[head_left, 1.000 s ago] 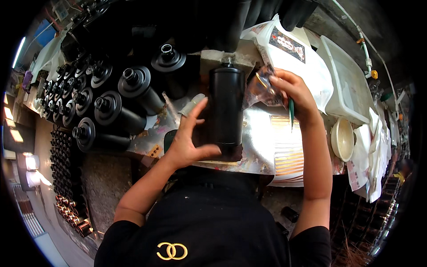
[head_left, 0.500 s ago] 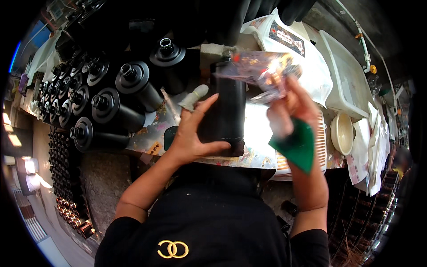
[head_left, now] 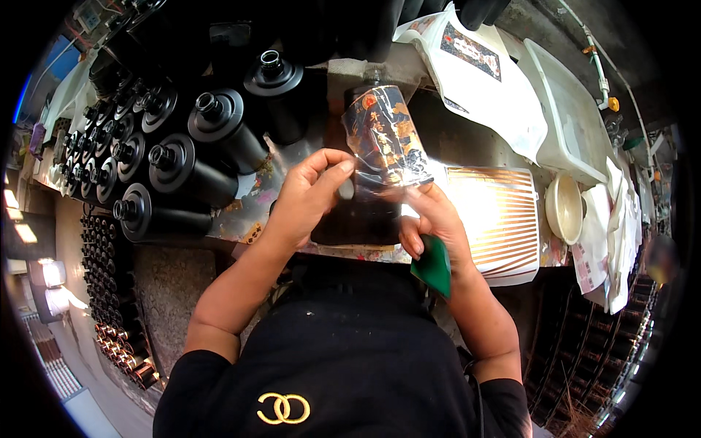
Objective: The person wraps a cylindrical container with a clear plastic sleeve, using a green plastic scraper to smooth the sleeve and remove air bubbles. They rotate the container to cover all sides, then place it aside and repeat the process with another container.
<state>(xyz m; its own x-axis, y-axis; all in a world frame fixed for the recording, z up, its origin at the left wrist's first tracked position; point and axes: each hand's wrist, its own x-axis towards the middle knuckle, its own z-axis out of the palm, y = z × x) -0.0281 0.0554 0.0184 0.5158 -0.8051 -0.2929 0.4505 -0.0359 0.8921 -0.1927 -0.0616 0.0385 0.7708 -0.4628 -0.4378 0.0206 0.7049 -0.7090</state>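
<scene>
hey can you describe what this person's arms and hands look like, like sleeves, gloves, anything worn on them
Both arms are bare from the upper arm down. Short black sleeves end above the elbows, part of a black top with a small gold emblem of two linked rings on the front. The left hand and the right hand wear no gloves. No rings, watch or bracelet show on either.

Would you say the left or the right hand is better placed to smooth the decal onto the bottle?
Probably the right hand: it holds a green squeegee beside the decal, while the left hand steadies the black bottle.
</scene>
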